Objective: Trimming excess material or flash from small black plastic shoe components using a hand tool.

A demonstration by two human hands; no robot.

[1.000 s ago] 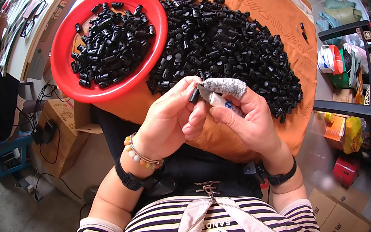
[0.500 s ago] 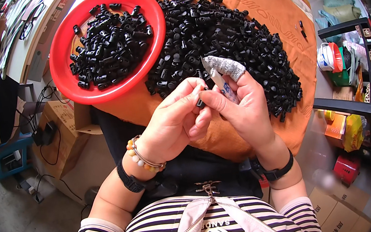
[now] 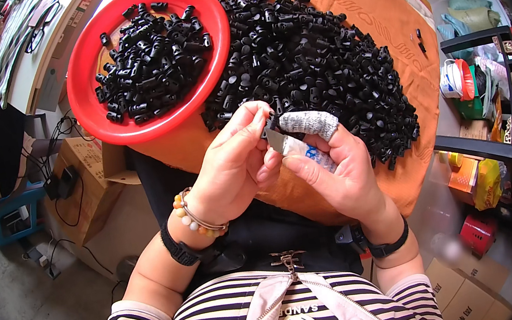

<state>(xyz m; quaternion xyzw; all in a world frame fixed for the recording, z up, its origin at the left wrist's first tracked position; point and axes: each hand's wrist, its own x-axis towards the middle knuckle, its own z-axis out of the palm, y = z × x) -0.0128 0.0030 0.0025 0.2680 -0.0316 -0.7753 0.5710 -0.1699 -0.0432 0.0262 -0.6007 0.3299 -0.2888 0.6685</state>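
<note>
Small black plastic part (image 3: 270,123), pinched at fingertip level.
Your left hand (image 3: 230,163) nips it; your right hand (image 3: 329,169) grips a blade (image 3: 278,140). Light, rigid, probably slippery: hold its sides.

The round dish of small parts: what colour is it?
Red dish, plainest in the head view.

Both hands, left hand (image 3: 231,167) and right hand (image 3: 336,171), pinch a small black part (image 3: 272,122) beside a red bowl (image 3: 92,85).

Orange-clothed table (image 3: 374,19) with red bowl (image 3: 90,98) (full) beside loose black-parts heap (image 3: 321,65)
</note>
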